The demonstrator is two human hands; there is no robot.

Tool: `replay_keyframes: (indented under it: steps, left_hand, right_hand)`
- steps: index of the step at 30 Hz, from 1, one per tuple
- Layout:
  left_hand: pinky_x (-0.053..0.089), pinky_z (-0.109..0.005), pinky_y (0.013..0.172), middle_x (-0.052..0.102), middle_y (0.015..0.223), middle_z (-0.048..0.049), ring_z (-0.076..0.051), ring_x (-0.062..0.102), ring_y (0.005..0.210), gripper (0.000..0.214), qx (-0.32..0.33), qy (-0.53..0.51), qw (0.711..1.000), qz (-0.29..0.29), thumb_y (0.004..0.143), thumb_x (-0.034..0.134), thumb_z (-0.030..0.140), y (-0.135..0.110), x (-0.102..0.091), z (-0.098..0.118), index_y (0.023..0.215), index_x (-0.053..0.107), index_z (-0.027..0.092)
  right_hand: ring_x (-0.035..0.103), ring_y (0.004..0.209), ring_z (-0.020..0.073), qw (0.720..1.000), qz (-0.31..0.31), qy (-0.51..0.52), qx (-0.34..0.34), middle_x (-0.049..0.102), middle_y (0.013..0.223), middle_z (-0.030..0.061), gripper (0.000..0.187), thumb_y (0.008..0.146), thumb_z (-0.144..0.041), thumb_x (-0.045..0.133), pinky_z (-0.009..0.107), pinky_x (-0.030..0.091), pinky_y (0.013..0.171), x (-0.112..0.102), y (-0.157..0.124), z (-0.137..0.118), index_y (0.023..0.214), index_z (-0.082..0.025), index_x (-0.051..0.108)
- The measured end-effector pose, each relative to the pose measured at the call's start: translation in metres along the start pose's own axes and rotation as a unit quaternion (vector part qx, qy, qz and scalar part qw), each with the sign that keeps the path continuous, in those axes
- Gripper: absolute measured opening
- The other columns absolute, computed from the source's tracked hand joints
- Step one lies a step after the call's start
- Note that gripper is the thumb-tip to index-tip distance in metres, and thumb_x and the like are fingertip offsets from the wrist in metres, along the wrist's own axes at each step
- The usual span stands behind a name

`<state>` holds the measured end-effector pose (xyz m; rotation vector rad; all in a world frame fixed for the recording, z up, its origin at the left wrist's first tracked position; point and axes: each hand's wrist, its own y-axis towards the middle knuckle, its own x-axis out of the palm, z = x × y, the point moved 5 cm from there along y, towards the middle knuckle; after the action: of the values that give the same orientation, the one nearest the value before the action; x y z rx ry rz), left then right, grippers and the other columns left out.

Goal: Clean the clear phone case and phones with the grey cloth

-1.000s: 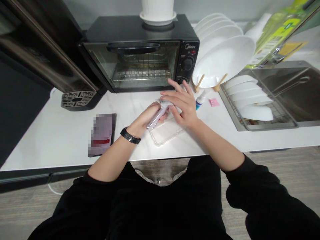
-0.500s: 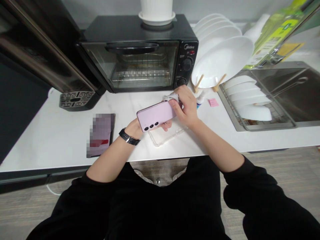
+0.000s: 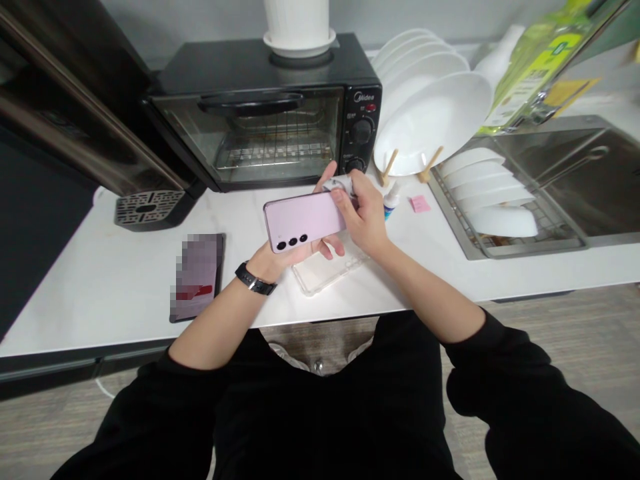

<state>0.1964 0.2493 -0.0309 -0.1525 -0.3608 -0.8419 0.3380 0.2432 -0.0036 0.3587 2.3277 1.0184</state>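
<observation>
A pale purple phone (image 3: 305,219) is held above the counter, its back and three camera lenses facing up. My right hand (image 3: 367,215) is closed on its right end, thumb on the back. A crumpled light grey cloth (image 3: 340,183) shows at that end, between the phone and my right fingers. My left hand (image 3: 280,259), with a black watch on the wrist, is palm up beneath the phone; its thumb and fingers stick out apart past both long edges. Its palm is mostly hidden. A clear phone case (image 3: 320,272) lies on the counter below.
A dark tablet (image 3: 200,277), its screen pixelated, lies left. Behind stands a black toaster oven (image 3: 265,133) with a white pot (image 3: 297,23) on top. A small spray bottle (image 3: 391,201), a pink note (image 3: 419,203), racked white plates (image 3: 435,120) and a sink (image 3: 565,200) are right.
The phone and both hands have shifted slightly left in view. My left thumb now shows beyond the phone's upper edge, and more of the left fingers shows below it.
</observation>
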Motion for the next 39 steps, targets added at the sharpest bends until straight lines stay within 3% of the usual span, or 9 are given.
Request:
replay_keyframes:
  steps: [3, 6, 9, 15, 20, 26, 31, 36, 39]
  left_hand:
    - [0.061, -0.032, 0.056, 0.081, 0.112, -0.0075, -0.023, 0.076, 0.069, 0.088, 0.014, -0.007, 1.000, -0.013, 0.074, 0.088, 0.068, -0.002, 0.007, 0.010, 0.150, 0.058, 0.034]
    - [0.065, -0.035, 0.057, 0.068, 0.150, -0.0082, -0.031, 0.082, 0.083, 0.119, 0.042, -0.055, 0.997, -0.021, 0.053, 0.087, 0.090, -0.004, 0.013, 0.020, 0.156, 0.048, 0.044]
    - [0.065, -0.035, 0.059, 0.070, 0.143, -0.0126, -0.035, 0.082, 0.095, 0.125, 0.060, -0.052, 0.997, -0.007, 0.045, 0.071, 0.106, -0.006, 0.012, 0.023, 0.148, 0.057, 0.035]
    - [0.054, -0.021, 0.052, 0.076, 0.087, -0.0032, -0.018, 0.075, 0.068, 0.073, 0.074, 0.126, 0.977, 0.155, 0.079, 0.086, 0.070, -0.004, -0.005, 0.020, 0.132, 0.071, 0.023]
    - [0.064, -0.030, 0.094, 0.081, 0.108, -0.0084, -0.027, 0.076, 0.119, 0.050, 0.187, 0.172, 0.919, 0.302, 0.095, 0.073, 0.061, -0.007, -0.019, 0.035, 0.123, 0.077, 0.019]
    - [0.055, -0.039, 0.118, 0.074, 0.139, -0.0111, -0.031, 0.057, 0.150, 0.054, 0.275, 0.202, 0.893, 0.295, 0.094, 0.070, 0.067, -0.011, -0.017, 0.047, 0.121, 0.077, 0.021]
    - [0.058, -0.039, 0.112, 0.076, 0.132, -0.0092, -0.028, 0.067, 0.139, 0.049, 0.250, 0.190, 0.911, 0.267, 0.096, 0.072, 0.060, -0.012, -0.011, 0.047, 0.131, 0.071, 0.025]
    - [0.059, -0.031, 0.100, 0.078, 0.111, -0.0068, -0.026, 0.072, 0.123, 0.024, 0.178, 0.232, 0.911, 0.290, 0.093, 0.080, 0.034, -0.016, -0.006, 0.049, 0.114, 0.076, 0.024]
    - [0.057, -0.032, 0.102, 0.077, 0.112, -0.0070, -0.025, 0.071, 0.118, 0.019, 0.198, 0.334, 0.889, 0.244, 0.094, 0.075, 0.026, -0.014, -0.003, 0.051, 0.113, 0.078, 0.022]
  right_hand:
    - [0.060, 0.076, 0.0198, 0.998, 0.004, 0.042, 0.050, 0.056, 0.078, -0.0001, 0.056, 0.107, -0.073, 0.038, 0.042, 0.062, 0.077, 0.002, -0.001, 0.006, 0.089, -0.026, 0.061]
    - [0.066, 0.085, 0.0204, 0.991, 0.002, 0.095, 0.099, 0.062, 0.083, -0.0007, 0.054, 0.108, -0.070, 0.038, 0.043, 0.064, 0.085, 0.009, -0.002, 0.016, 0.102, -0.025, 0.066]
    - [0.070, 0.088, 0.0206, 0.981, 0.004, 0.133, 0.141, 0.068, 0.089, -0.0001, 0.056, 0.108, -0.070, 0.037, 0.042, 0.065, 0.086, 0.016, -0.004, 0.028, 0.110, -0.024, 0.069]
    - [0.069, 0.078, 0.0185, 0.981, -0.027, 0.139, 0.132, 0.073, 0.090, 0.0005, 0.061, 0.104, -0.076, 0.044, 0.035, 0.062, 0.071, 0.017, -0.005, 0.026, 0.115, -0.023, 0.072]
    - [0.058, 0.068, 0.0156, 0.979, -0.042, 0.155, 0.126, 0.063, 0.073, -0.0036, 0.056, 0.099, -0.077, 0.054, 0.031, 0.054, 0.065, 0.018, -0.006, 0.016, 0.098, -0.025, 0.073]
    - [0.044, 0.060, 0.0127, 0.976, 0.008, 0.150, 0.156, 0.039, 0.063, -0.0057, 0.060, 0.100, -0.076, 0.054, 0.031, 0.050, 0.064, 0.020, -0.010, 0.023, 0.068, -0.025, 0.053]
    - [0.053, 0.063, 0.0154, 0.967, 0.087, 0.157, 0.180, 0.040, 0.061, -0.0050, 0.058, 0.100, -0.075, 0.055, 0.036, 0.059, 0.072, 0.010, -0.009, 0.029, 0.069, -0.026, 0.053]
    - [0.073, 0.080, 0.0242, 0.980, 0.115, 0.096, 0.127, 0.064, 0.072, -0.0003, 0.050, 0.107, -0.067, 0.048, 0.047, 0.065, 0.084, -0.002, -0.013, 0.012, 0.098, -0.025, 0.075]
    - [0.079, 0.106, 0.0295, 0.990, 0.097, 0.085, 0.054, 0.081, 0.106, 0.0062, 0.052, 0.111, -0.061, 0.042, 0.050, 0.065, 0.098, -0.003, -0.016, -0.002, 0.129, -0.025, 0.075]
